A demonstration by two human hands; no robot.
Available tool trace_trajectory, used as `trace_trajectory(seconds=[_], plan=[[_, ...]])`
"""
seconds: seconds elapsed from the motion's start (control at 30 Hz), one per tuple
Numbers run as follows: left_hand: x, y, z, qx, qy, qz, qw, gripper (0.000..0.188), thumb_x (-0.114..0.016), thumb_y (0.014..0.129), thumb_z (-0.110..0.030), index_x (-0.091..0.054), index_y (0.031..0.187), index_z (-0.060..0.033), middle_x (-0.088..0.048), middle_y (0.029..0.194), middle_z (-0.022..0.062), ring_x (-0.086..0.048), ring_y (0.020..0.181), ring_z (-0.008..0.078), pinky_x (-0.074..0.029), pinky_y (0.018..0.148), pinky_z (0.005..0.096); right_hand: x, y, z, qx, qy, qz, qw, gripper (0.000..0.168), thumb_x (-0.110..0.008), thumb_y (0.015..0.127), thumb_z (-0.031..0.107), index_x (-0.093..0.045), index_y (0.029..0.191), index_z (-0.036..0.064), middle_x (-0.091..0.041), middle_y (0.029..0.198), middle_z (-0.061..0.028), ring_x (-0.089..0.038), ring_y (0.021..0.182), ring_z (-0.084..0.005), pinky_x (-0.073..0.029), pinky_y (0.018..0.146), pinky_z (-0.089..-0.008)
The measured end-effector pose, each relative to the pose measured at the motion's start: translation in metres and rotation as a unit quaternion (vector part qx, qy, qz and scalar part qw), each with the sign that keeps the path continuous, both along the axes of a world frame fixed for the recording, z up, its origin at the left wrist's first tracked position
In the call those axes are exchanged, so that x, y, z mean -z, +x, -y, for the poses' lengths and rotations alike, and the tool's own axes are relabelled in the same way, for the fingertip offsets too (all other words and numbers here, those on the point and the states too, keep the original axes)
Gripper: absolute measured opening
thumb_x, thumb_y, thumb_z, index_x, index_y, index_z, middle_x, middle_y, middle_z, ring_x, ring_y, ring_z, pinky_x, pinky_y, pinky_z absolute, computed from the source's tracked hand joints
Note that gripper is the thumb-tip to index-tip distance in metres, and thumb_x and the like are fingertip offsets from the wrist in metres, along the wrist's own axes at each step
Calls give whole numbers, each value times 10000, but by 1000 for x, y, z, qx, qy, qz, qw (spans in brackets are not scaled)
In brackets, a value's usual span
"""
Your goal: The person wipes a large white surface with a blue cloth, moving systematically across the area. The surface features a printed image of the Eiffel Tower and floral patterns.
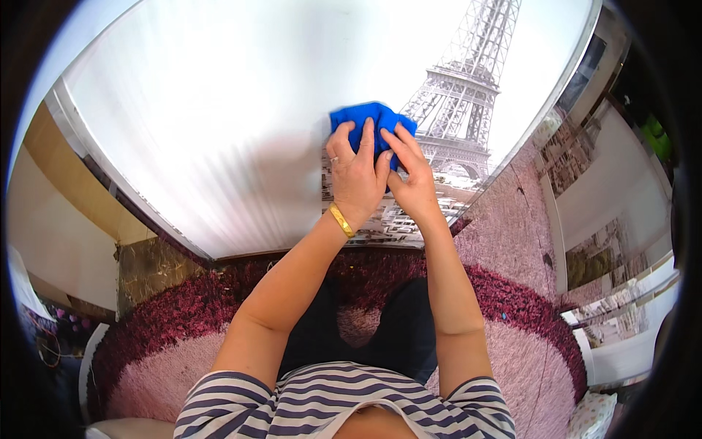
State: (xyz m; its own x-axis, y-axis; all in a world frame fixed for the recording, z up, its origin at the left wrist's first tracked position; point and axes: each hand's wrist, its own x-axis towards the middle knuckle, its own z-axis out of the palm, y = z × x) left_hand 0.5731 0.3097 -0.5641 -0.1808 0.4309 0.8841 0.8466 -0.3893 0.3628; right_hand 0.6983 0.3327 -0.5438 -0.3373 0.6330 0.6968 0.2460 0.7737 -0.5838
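Note:
A crumpled blue cloth lies against a large glossy white panel in front of me. My left hand, with a ring and a gold bangle at its wrist, grips the cloth with bent fingers. Close beside it, my right hand holds the cloth's right part, and the two thumbs nearly meet. Under and around the cloth runs a grey print of the Eiffel Tower above city buildings. The hands and cloth hide part of this print.
Below the panel's lower edge spreads a shaggy rug, pink with a maroon band. To the right stands another panel with a city print. Dark flooring shows at left. A patterned white fabric item lies at lower right.

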Motion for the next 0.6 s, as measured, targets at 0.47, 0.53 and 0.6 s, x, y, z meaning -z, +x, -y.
trace_trajectory(seconds=[0.47, 0.53, 0.6], plan=[[-26, -39, -33, -149, 80, -75, 983, 574, -621, 937, -374, -499, 1415, -80, -248, 1567, 307, -196, 1443, 528, -125, 1124, 669, -67, -14, -85, 211, 436, -19, 874, 386, -575, 875, -13, -647, 1252, 31, -584, 1380, -133, -488, 1344, -366, -341, 1131, -496], [-25, -22, -45, -160, 79, -127, 976, 562, -645, 902, -400, -537, 1398, -160, -257, 1553, 312, -201, 1425, 545, -125, 1102, 699, -61, -18, -96, 219, 461, -36, 859, 363, -576, 886, 3, -672, 1235, 35, -596, 1378, -128, -477, 1366, -349, -317, 1143, -497], [-15, -20, -57, -163, 107, -212, 957, 537, -684, 850, -396, -585, 1360, -258, -302, 1527, 292, -245, 1401, 535, -175, 1074, 714, -61, -18, -95, 190, 447, -43, 873, 345, -571, 896, 29, -681, 1223, 32, -602, 1373, -132, -477, 1367, -346, -306, 1150, -497]])
